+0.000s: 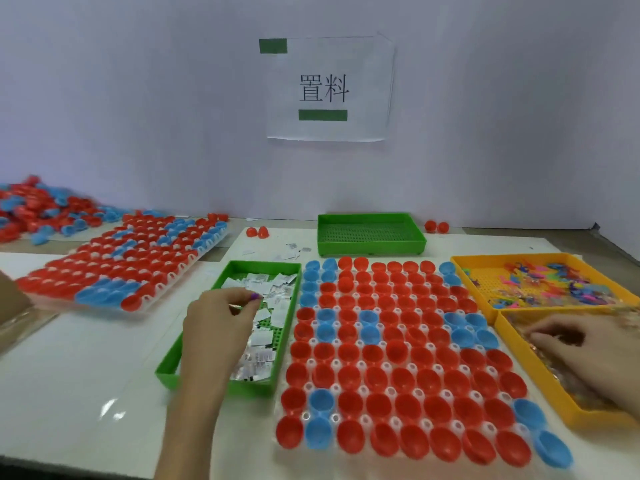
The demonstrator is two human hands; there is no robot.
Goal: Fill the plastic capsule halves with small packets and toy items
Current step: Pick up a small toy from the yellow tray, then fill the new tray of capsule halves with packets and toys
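Right now the capsule halves (398, 341) sit open-side up in a grid mid-way across the table (86, 358), mostly red, some blue, all looking empty, so I judge we're at pick-up, no filling yet. Left hand (214, 327) curls over the packets (273, 306) in the green tray (228, 388) beside them; can't tell if it's got one. Right hand (581, 348) curls into the near yellow tray (533, 370), contents blurred, grip unclear. Next: lift, drop one per cup. Toys (554, 285) lie farther back.
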